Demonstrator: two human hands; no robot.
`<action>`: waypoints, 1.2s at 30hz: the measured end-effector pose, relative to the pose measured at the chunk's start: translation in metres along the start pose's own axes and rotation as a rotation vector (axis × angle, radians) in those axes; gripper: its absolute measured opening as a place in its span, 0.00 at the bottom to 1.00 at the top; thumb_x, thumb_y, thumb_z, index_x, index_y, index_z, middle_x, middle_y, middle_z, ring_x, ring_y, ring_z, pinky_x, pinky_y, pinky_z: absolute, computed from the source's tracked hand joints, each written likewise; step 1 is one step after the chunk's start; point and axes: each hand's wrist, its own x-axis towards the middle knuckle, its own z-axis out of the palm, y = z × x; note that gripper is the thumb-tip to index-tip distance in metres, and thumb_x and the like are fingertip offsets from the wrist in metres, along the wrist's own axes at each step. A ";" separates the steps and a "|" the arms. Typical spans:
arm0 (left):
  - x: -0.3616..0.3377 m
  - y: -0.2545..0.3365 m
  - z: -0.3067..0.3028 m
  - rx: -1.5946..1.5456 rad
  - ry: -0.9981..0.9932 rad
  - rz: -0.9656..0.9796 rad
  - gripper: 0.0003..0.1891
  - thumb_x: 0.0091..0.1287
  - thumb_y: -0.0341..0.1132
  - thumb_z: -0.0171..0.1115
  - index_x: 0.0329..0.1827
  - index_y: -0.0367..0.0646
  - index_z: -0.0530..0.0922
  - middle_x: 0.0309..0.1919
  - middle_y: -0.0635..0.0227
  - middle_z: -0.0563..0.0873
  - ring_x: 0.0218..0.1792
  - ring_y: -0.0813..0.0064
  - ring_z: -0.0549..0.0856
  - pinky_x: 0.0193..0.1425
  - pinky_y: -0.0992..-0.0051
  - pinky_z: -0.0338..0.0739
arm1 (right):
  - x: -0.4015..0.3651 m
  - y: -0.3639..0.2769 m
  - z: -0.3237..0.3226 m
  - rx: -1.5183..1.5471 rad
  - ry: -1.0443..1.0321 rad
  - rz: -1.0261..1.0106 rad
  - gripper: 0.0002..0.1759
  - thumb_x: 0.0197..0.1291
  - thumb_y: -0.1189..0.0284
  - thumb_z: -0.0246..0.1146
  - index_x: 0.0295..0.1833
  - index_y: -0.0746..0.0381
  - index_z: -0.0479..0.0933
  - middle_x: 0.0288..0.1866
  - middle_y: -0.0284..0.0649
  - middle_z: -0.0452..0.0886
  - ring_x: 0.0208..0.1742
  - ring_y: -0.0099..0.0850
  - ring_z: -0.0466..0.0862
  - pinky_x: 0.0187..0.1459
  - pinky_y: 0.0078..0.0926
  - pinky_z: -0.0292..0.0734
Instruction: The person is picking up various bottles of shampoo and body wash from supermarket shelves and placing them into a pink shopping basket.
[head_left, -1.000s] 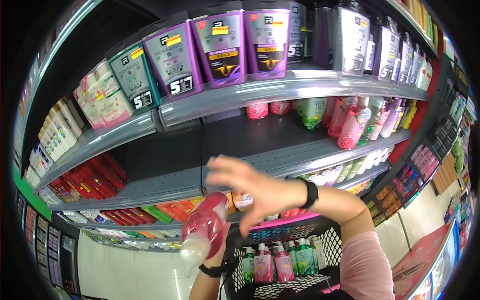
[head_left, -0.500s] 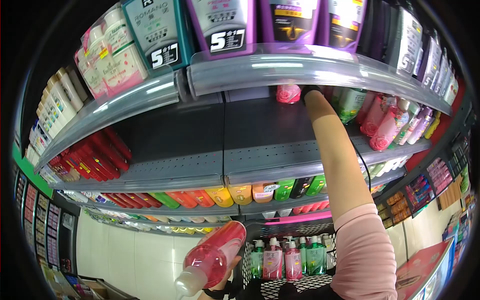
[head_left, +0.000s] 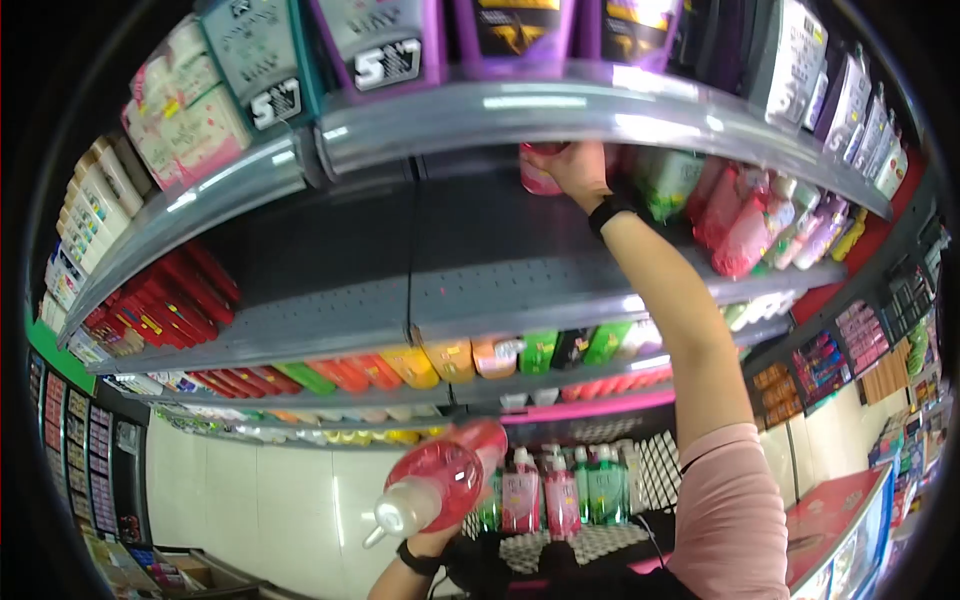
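My left hand [head_left: 436, 538] is closed round a pink pump bottle [head_left: 442, 478] with a clear cap, held tilted low in front of me beside the basket. Most of its fingers are behind the bottle. Up on the middle shelf [head_left: 500, 230], my right hand [head_left: 580, 170] reaches under the upper ledge and grips another pink bottle [head_left: 540, 178] from its right side. The ledge hides the top of that bottle. Below, a black mesh basket [head_left: 658, 480] holds several pump bottles, among them a pink one [head_left: 520, 498] and a green one [head_left: 607, 492].
Right of my reaching hand stand a green bottle [head_left: 668, 185] and pink refill packs [head_left: 742, 235]. Dark red bottles [head_left: 165, 300] line the shelf's left end. The clear front rail of the upper shelf [head_left: 440, 125] overhangs my right hand. Colourful bottles [head_left: 450, 360] fill a lower shelf.
My right hand has come forward from deep in the shelf and now has hold of the pink bottle. The view has shifted, and the left-hand bottle stays low near the basket.
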 end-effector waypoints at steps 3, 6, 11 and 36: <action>-0.001 0.034 0.027 0.045 0.011 0.149 0.45 0.46 0.27 0.76 0.67 0.40 0.59 0.63 0.55 0.70 0.65 0.63 0.70 0.69 0.64 0.65 | -0.050 -0.049 -0.047 -0.013 0.076 -0.137 0.41 0.30 0.64 0.80 0.53 0.64 0.71 0.50 0.44 0.75 0.51 0.39 0.77 0.53 0.33 0.74; -0.005 0.042 0.042 0.191 -0.018 0.195 0.44 0.45 0.25 0.76 0.66 0.40 0.61 0.64 0.54 0.69 0.64 0.62 0.71 0.68 0.64 0.67 | -0.105 -0.085 -0.099 0.064 -0.049 -0.141 0.39 0.30 0.65 0.80 0.51 0.64 0.72 0.50 0.42 0.75 0.50 0.37 0.77 0.54 0.32 0.73; -0.040 0.012 0.058 0.115 -0.072 0.057 0.42 0.47 0.30 0.76 0.66 0.41 0.62 0.65 0.57 0.68 0.63 0.63 0.71 0.68 0.63 0.65 | -0.177 -0.123 -0.199 0.025 -0.116 -0.448 0.46 0.34 0.61 0.80 0.59 0.65 0.67 0.55 0.54 0.72 0.60 0.48 0.73 0.58 0.40 0.70; -0.034 -0.291 0.072 0.337 0.109 -0.878 0.30 0.45 0.25 0.73 0.52 0.31 0.69 0.42 0.59 0.81 0.35 0.68 0.83 0.34 0.70 0.80 | -0.528 0.010 -0.106 0.005 -1.010 1.059 0.43 0.29 0.52 0.76 0.52 0.66 0.74 0.45 0.50 0.81 0.46 0.43 0.81 0.49 0.32 0.75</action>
